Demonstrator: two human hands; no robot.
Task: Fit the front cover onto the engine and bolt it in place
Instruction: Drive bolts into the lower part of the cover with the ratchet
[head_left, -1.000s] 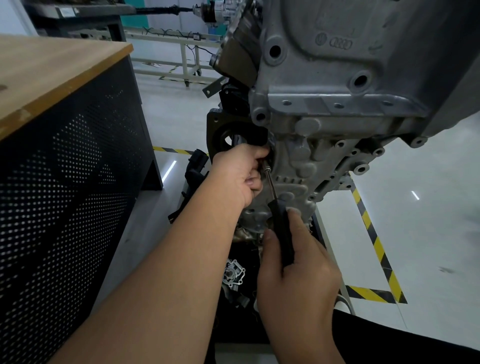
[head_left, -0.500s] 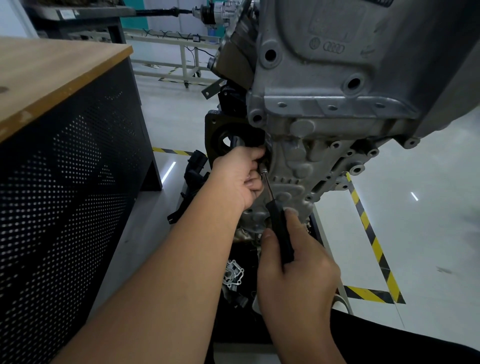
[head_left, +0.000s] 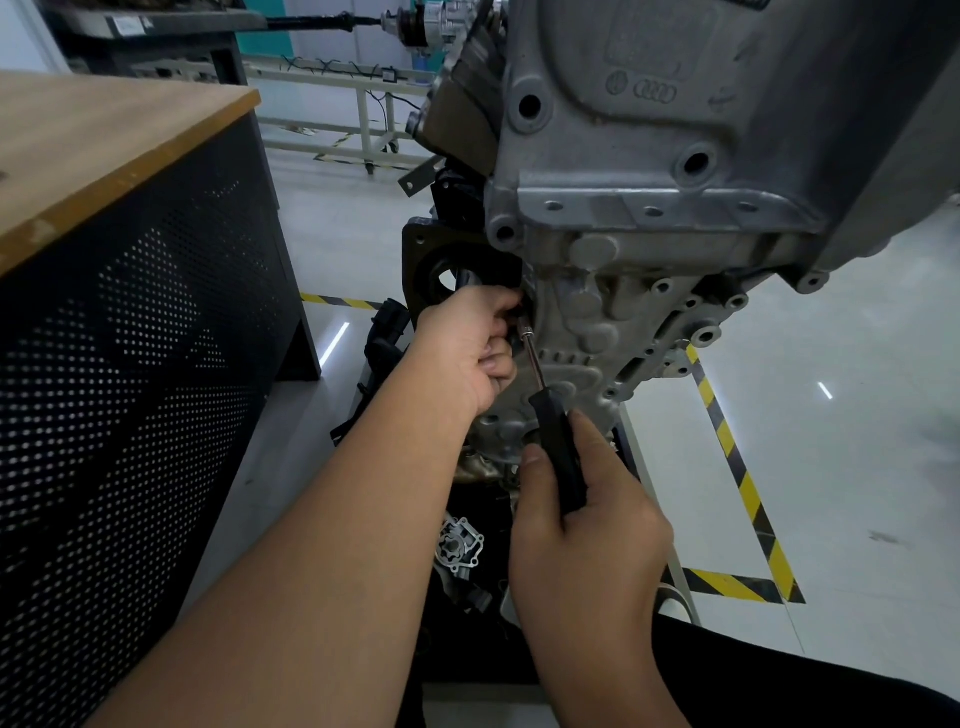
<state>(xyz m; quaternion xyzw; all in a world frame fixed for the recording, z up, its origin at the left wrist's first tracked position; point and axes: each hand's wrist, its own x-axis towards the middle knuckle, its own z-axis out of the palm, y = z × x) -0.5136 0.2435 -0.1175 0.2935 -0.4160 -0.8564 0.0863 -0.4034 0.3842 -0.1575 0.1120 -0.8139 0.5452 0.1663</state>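
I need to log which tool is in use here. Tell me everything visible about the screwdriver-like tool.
The driver has a black handle and a thin, shiny metal shaft ending in a small socket-like tip. It slants up and to the left, its tip at the edge of the grey front cover. The right hand grips the handle; the left hand pinches beside the tip.

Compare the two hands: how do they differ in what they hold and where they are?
The right hand grips the black driver by its handle; the left hand pinches something small at the driver's tip, hidden by its fingers. The left hand is against the cover; the right hand is lower, clear of it. Both have curled fingers.
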